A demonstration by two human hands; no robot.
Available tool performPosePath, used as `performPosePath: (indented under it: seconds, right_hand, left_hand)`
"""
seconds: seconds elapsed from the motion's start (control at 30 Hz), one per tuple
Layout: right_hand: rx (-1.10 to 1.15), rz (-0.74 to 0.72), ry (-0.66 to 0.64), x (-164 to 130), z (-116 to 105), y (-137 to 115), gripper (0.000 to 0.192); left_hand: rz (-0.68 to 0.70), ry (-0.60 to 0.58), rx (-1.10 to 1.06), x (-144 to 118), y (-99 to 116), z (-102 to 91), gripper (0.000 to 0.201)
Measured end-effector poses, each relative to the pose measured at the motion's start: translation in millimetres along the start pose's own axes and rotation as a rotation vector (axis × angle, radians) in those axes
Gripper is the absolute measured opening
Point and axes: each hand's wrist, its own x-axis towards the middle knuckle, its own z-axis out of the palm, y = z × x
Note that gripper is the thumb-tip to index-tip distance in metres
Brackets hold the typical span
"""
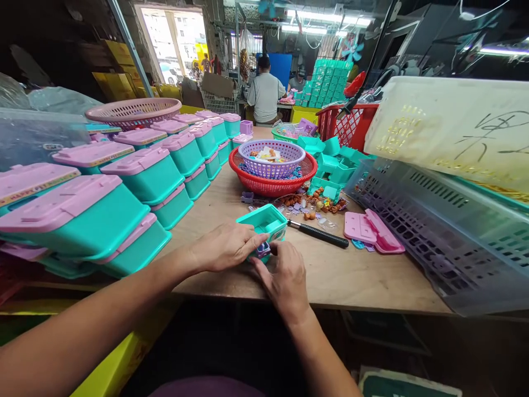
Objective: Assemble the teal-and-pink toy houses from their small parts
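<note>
Head view, looking down at a wooden bench (351, 275). Left hand (225, 245) rests palm down against the near side of an open teal box (264, 220), its fingers closed around the box's lower front. Right hand (285, 275) meets it from the other side, thumb and fingers pinched on a small purple piece (263, 250) at the front of the same box. The box stands upright near the bench's front edge, just left of centre, with its opening facing up.

A black-handled tool (318, 234) lies on the bench just right of the box. Beyond it lie a pink lid (372, 230) and a scatter of small parts (309, 203). Behind the box sits a red basket (273, 184) holding a purple basket (273, 160). Closed teal boxes with pink lids (136, 176) stand stacked in rows along the left. A grey slatted crate (433, 231) lies tilted at the right, with loose teal box halves (330, 160) beyond it. Farther back, a seated person (264, 94) faces away at another bench.
</note>
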Motion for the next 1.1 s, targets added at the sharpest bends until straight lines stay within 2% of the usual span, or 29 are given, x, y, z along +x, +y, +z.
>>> performPosePath:
  seconds: [0.23, 0.43, 0.77, 0.93, 1.1]
  right_hand:
    - [0.01, 0.053, 0.045, -4, 5, -8, 0.02]
    - [0.151, 0.128, 0.033, 0, 4, -7, 0.013]
    - [-0.068, 0.028, 0.054, -8, 10, -12, 0.017]
    - [-0.056, -0.016, 0.02, -16, 2, -13, 0.016]
    - [-0.105, 0.019, 0.046, -32, -19, 13, 0.014]
  left_hand:
    - [-0.043, 0.012, -0.017, 1, 2, 2.6, 0.047]
    - [-0.019, 0.013, -0.046, 3, 2, 1.5, 0.048]
    - [-0.045, 0.027, -0.046, -7, -3, 5.5, 0.048]
    - [-0.131, 0.05, 0.041, -8, 6, 6.1, 0.043]
    - [-0.224, 0.082, 0.097, -2, 8, 3.6, 0.046]
